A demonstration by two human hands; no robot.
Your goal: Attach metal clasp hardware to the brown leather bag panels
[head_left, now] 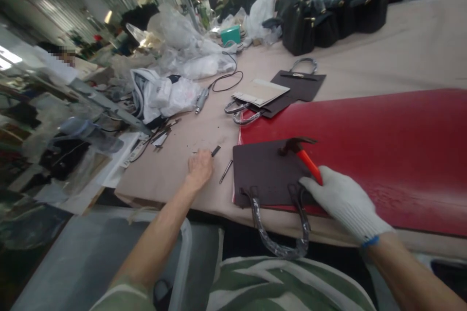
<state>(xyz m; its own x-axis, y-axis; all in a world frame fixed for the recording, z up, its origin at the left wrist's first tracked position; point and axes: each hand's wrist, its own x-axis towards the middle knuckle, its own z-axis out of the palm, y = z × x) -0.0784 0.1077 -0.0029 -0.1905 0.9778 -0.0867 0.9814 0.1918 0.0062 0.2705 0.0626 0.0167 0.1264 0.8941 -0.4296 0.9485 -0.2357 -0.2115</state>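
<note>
My right hand (345, 201), in a white knit glove, grips the orange handle of a hammer (304, 155) whose dark head rests on a dark brown leather bag panel (266, 172). The panel lies on a red mat (383, 146), and its plastic-wrapped handle (280, 245) hangs over the table's near edge. My bare left hand (199, 167) is out on the beige table (171, 170) with fingers curled round a small black piece (216, 151). A thin dark metal pin (226, 171) lies just right of that hand.
Further back lie more dark panels with handles (299, 82) under a beige card (260, 92), a cable and hand tool (201, 99), crumpled plastic bags (182, 48) and black handbags (302, 26). A person works at the far end. A cluttered shelf stands to the left.
</note>
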